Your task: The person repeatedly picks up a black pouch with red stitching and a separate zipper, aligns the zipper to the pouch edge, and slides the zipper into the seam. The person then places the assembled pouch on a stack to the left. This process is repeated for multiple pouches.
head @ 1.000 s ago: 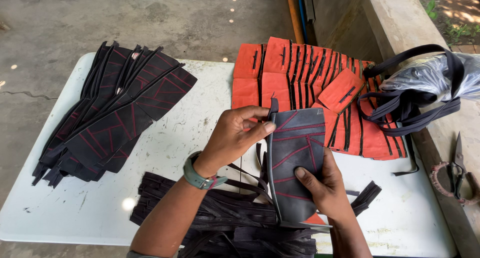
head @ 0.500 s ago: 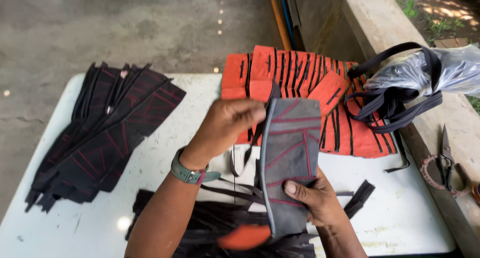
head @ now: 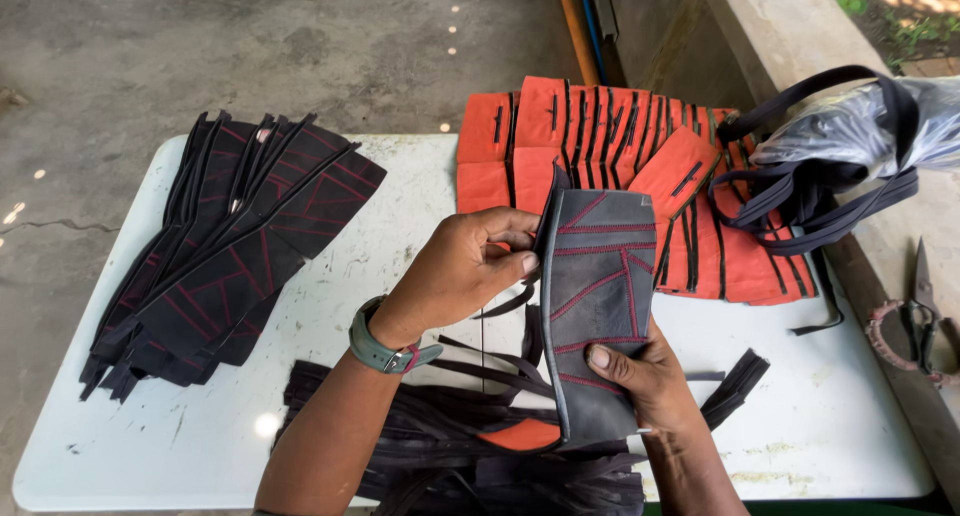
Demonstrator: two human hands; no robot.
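Lowered slightly since before, the grey stitched panel (head: 598,306) is pinched by the right hand (head: 650,381) while the left hand (head: 462,268) grips, seemingly, its left edge over the table's (head: 850,426) front edge.

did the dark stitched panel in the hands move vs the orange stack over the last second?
Yes. The dark stitched panel now overlaps the lower left of the orange stack; earlier it sat below it. It has come up and away from the person.
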